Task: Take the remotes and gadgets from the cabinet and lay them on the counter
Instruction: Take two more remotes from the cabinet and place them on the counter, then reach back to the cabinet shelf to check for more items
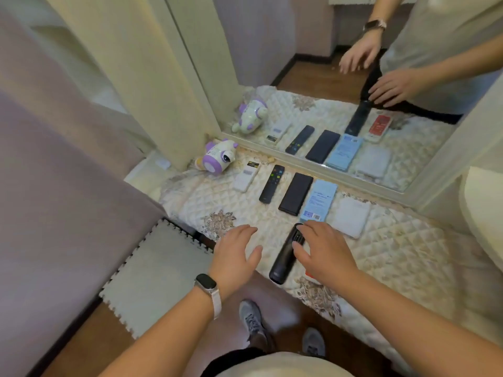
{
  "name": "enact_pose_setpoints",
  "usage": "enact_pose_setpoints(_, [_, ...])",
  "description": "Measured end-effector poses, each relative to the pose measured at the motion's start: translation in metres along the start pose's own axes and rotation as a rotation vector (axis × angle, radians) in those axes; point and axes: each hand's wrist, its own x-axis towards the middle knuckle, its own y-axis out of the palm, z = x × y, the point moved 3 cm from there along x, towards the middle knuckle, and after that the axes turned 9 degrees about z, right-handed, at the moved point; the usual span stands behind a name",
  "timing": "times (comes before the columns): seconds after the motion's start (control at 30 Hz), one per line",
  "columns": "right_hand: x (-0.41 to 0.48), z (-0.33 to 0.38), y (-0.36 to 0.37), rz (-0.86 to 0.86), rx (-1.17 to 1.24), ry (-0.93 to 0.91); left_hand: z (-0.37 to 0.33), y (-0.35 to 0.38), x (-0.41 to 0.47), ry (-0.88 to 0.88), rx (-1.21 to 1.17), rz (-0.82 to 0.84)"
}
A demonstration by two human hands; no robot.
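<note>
Remote [283, 257]: light, stiff, slick; I'd pinch its long sides mid-body.
Right hand [324, 251]: fingers spread, resting on it, not gripping.
Left hand [234, 254]: open, empty.

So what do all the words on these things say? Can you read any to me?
None can be read.
Light blue box: lines of print and code squares, too small.
White remote: dark label with yellow marks, blurred.
Small black remote: coloured buttons only.
Long black remote under the right hand: button markings blurred.

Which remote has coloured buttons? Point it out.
The slim black remote, second in the row by the mirror, right of the white remote; no other shows coloured buttons.
</note>
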Motion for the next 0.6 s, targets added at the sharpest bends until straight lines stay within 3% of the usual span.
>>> enact_pose_setpoints(0.23, [0.012, 0.087, -0.019, -0.070, -0.122, -0.379, 0.032, -0.046, -0.069, -0.006, 0.155, -0.265])
enact_pose_setpoints(0.6, [-0.008, 0.293, 0.010, -0.090, -0.303, -0.821, 0.143, -0.109, -0.223, -0.189, 0.333, -0.490])
